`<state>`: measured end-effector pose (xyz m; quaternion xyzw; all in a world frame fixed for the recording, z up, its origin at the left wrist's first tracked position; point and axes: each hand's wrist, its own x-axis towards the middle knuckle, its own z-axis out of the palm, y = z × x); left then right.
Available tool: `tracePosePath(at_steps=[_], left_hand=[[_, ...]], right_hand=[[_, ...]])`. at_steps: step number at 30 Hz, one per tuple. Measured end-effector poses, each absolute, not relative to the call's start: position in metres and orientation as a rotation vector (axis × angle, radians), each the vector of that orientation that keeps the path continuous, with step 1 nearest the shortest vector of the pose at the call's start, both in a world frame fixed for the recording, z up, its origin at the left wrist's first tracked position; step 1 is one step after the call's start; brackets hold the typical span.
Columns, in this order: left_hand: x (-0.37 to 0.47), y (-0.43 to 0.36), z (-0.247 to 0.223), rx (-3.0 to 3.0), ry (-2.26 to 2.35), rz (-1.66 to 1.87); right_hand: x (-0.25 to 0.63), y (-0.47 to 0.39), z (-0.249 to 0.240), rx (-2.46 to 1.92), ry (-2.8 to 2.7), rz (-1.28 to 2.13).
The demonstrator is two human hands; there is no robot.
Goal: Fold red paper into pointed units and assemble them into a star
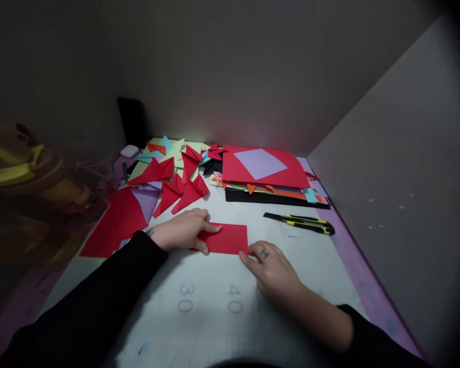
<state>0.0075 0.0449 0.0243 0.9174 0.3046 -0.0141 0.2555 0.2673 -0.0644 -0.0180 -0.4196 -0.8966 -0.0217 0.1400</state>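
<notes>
"Where's the red paper point(232, 238)?"

"Between my hands, on the surface point(291, 327). I have the left hand point(184, 228) flat over its left end, thumb and forefinger spread apart and pressing down. The right hand point(274, 268) has thumb and forefinger close together at the near right corner; from here I can't tell whether they pinch it or only press."

"What worries you?"

"Slipping, mostly. The paper looks smooth and light, so if I press unevenly with the left hand, I think it could swivel. If I tug too hard at that corner, it may crease or edges may go out of line."

"And the knife point(306, 225)?"

"Black and yellow, slim, beyond the right hand. I can't make out whether a blade is out, so a wide sweep that way could knock it or nick me."

"Shapes elsewhere?"

"Just past the left hand, crisp, pointed red folds point(191, 194) overlap; a careless elbow or wrist might crush them. Past the right hand, a flat lilac square point(260, 163) lies on a matte-looking red sheet point(291, 176)."
</notes>
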Motion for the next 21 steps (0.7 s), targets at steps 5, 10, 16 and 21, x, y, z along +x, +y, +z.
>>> tracePosePath(at_steps=[5,10,16,21], left_hand=[[0.006,0.045,0.023,2.497,0.819,-0.044],[0.004,0.043,0.02,2.516,0.804,-0.027],[0.001,0.044,0.016,2.557,0.77,0.002],[0.001,0.041,0.021,2.604,0.819,-0.034]], right_hand=[[0.287,-0.067,-0.01,-1.255,-2.53,-0.024],[0.246,-0.063,0.002,-1.129,-2.622,0.264],[0.203,-0.058,-0.005,-1.224,-2.832,0.767],[0.231,-0.068,-0.01,-1.394,-2.795,0.807]])
